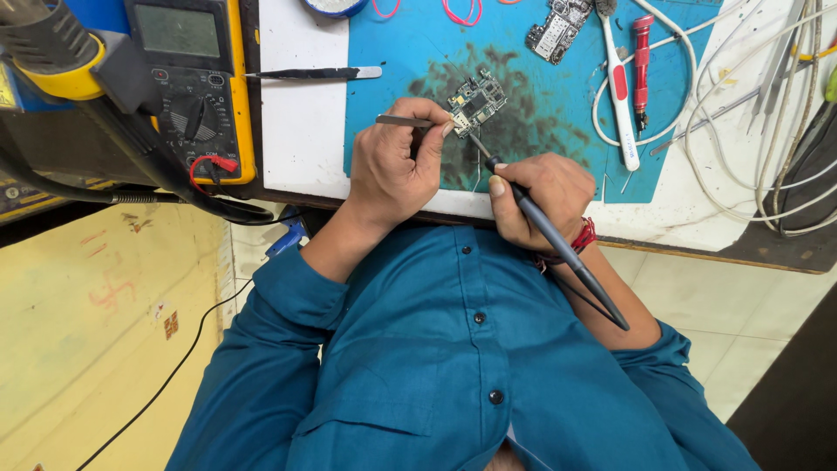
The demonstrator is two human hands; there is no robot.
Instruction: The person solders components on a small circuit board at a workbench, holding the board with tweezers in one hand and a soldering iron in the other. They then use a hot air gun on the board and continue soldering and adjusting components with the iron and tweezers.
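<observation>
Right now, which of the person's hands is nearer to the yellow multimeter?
Left. The left hand, holding tweezers, sits just right of the multimeter; the right hand, holding the soldering iron, lies farther off, beyond the left.

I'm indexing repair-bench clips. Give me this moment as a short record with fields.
left hand: pinches tweezers whose tips meet the small circuit board
right hand: grips a dark soldering iron, with the tip at the board's near edge
surface: blue mat, stained dark around the board
beside the mat: yellow multimeter, on the left-hand side
other tools on the mat: white toothbrush, red screwdriver
table edge: white cables
</observation>
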